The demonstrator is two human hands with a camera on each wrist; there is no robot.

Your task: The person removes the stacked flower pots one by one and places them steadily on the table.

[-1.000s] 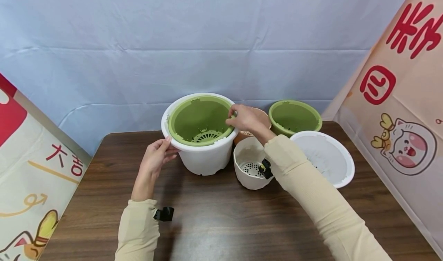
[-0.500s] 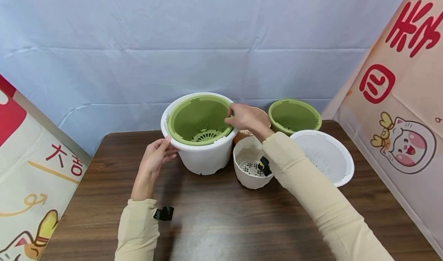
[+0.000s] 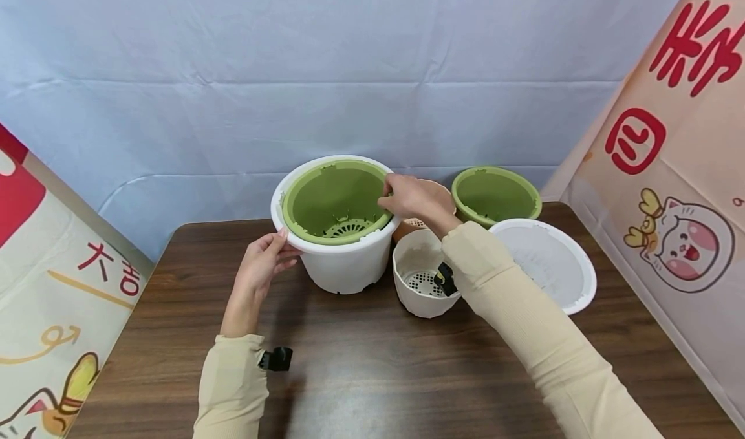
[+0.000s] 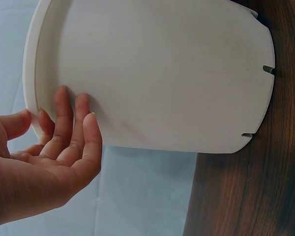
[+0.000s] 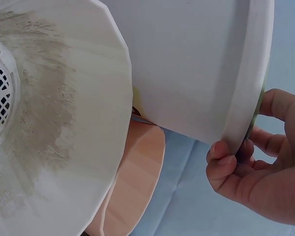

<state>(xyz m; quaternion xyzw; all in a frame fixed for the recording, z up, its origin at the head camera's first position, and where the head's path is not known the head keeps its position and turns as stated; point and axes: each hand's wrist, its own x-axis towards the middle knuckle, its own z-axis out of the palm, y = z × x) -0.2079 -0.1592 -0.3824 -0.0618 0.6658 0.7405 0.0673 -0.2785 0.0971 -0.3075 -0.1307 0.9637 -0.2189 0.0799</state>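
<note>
A large white flowerpot [image 3: 343, 271] stands on the table, with a green flowerpot [image 3: 334, 196] nested inside it, slots in its base. At the front left, my left hand [image 3: 264, 261] pinches the white rim, thumb on top and fingers below; the left wrist view shows those fingers against the white wall [image 4: 152, 73]. My right hand [image 3: 410, 200] grips the right side, where both rims lie close together. In the right wrist view, its curled fingertips [image 5: 221, 160] press the outside of the white rim, while another finger reaches over to the green edge.
Right of the nested pair are a cream pot [image 3: 425, 300] with a grid base and an orange pot [image 3: 438, 193], partly hidden by the right hand. Farther right are another green pot [image 3: 495, 196] and a wide white pot [image 3: 550, 267]. Printed cloths border the table [image 3: 349, 374].
The right hand and forearm have shifted very slightly left. Both hands stay at the rims and the pots look unmoved.
</note>
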